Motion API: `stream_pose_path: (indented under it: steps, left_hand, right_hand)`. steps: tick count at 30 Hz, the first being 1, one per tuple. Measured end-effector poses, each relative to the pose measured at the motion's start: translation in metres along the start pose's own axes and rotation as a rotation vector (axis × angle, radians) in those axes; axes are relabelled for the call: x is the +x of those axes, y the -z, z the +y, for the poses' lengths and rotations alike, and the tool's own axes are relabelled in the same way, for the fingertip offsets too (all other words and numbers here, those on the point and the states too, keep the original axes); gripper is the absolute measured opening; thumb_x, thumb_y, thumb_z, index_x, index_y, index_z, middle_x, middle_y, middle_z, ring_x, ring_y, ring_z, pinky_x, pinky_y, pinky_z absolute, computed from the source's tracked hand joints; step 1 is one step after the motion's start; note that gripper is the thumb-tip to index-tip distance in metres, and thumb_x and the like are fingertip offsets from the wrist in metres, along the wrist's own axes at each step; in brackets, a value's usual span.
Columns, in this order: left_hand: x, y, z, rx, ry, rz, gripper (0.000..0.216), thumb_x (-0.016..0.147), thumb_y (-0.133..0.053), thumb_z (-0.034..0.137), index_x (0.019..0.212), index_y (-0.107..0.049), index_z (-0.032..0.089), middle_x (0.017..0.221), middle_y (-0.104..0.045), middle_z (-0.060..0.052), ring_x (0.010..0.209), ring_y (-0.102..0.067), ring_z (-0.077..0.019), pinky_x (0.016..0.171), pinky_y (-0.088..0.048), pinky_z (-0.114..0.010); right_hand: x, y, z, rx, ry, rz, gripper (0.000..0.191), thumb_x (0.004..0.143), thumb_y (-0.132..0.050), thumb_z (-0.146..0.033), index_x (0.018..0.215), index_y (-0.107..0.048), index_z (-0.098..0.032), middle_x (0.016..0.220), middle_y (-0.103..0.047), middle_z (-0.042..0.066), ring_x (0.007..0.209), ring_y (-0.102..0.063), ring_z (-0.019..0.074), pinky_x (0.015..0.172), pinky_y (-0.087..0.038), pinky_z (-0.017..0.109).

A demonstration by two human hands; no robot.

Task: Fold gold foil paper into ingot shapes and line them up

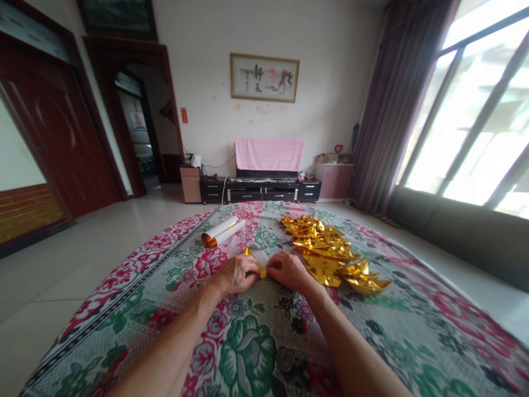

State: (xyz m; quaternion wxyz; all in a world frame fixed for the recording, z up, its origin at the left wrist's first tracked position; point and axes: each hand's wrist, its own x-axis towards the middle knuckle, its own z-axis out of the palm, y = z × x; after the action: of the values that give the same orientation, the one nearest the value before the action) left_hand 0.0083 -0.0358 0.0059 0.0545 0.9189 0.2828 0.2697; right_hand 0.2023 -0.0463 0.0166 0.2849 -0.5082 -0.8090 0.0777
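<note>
Between my two hands is a sheet of gold foil paper [259,256], its pale back facing up and a gold strip showing along its left edge. My left hand [238,274] is closed on that left edge, fingers bent. My right hand [288,270] pinches the sheet's right side, close to the left fingertips. Just right of my right hand lies a pile of folded gold foil ingots [320,245], shiny and pointed. Beyond my left hand rests a loose roll of foil paper [223,232], white outside and gold inside.
A flowered cloth [248,353] in pink, green and grey covers the round table. Past its far edge stands a low black TV cabinet [264,193], with a pink towel [269,154] draped above it. A window [475,110] and purple curtain [405,105] are on the right.
</note>
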Motion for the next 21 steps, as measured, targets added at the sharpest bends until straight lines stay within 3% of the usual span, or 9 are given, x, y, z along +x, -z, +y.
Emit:
stream_pose_path:
  steps: [7, 15, 21]
  left_hand:
    - [0.000, 0.003, 0.002, -0.029, -0.014, -0.010, 0.023, 0.076, -0.050, 0.014, 0.080, -0.071, 0.021, 0.089, -0.068, -0.001, 0.084, -0.060, -0.0127, 0.082, -0.045, -0.023]
    - [-0.001, 0.003, 0.001, -0.016, 0.003, -0.009, 0.022, 0.076, -0.051, 0.013, 0.084, -0.071, 0.021, 0.089, -0.068, -0.001, 0.084, -0.060, -0.0130, 0.081, -0.045, -0.023]
    - [-0.001, 0.002, -0.001, -0.017, 0.006, -0.014, 0.022, 0.077, -0.052, 0.014, 0.083, -0.072, 0.022, 0.090, -0.067, -0.001, 0.085, -0.060, -0.0129, 0.083, -0.044, -0.023]
  right_hand:
    - [0.000, 0.001, -0.004, -0.009, -0.015, -0.016, 0.014, 0.070, -0.057, -0.023, 0.071, -0.071, -0.020, 0.068, -0.066, 0.002, 0.065, -0.058, 0.0124, 0.059, -0.039, 0.020]
    - [0.002, -0.005, 0.009, 0.094, 0.025, 0.042, 0.028, 0.067, -0.050, -0.007, 0.076, -0.072, -0.022, 0.077, -0.067, 0.001, 0.071, -0.059, 0.0121, 0.067, -0.043, 0.020]
    - [0.001, -0.004, 0.005, 0.089, 0.055, -0.012, 0.021, 0.071, -0.052, -0.015, 0.072, -0.072, -0.022, 0.071, -0.065, 0.000, 0.069, -0.058, 0.0119, 0.065, -0.041, 0.019]
